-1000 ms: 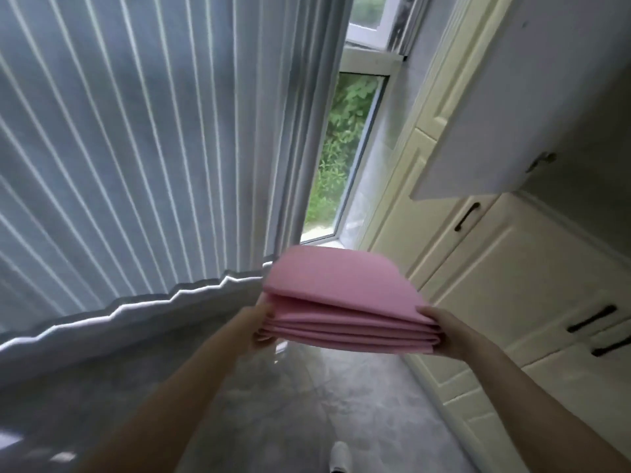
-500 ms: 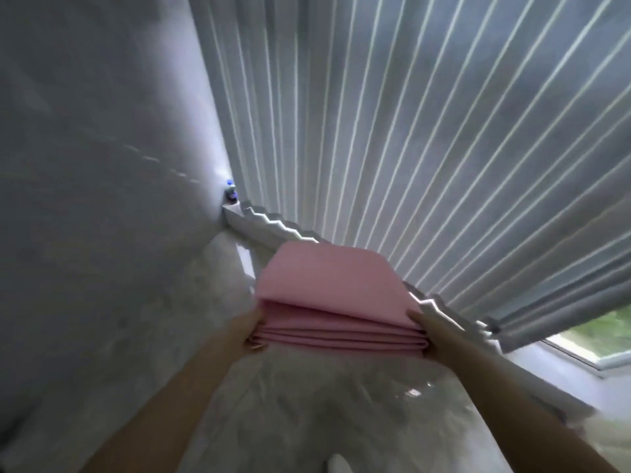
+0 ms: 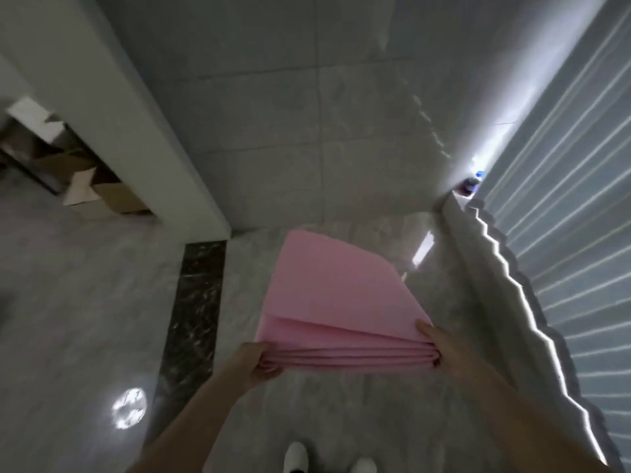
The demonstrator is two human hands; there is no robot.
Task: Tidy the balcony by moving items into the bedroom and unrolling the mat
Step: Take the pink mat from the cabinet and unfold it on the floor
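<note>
The folded pink mat (image 3: 338,302) hides the fingers of both hands underneath it. Two white shoes (image 3: 296,457) are cut off at the bottom edge. A tiny blue-topped thing (image 3: 473,184) in the far corner is too small to tell.

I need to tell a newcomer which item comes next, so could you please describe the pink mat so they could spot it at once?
Look above the grey marble floor, beside the pleated curtain. There the left hand and right hand hold the folded mat level by its near corners. It is the only pink thing among greys.
</note>
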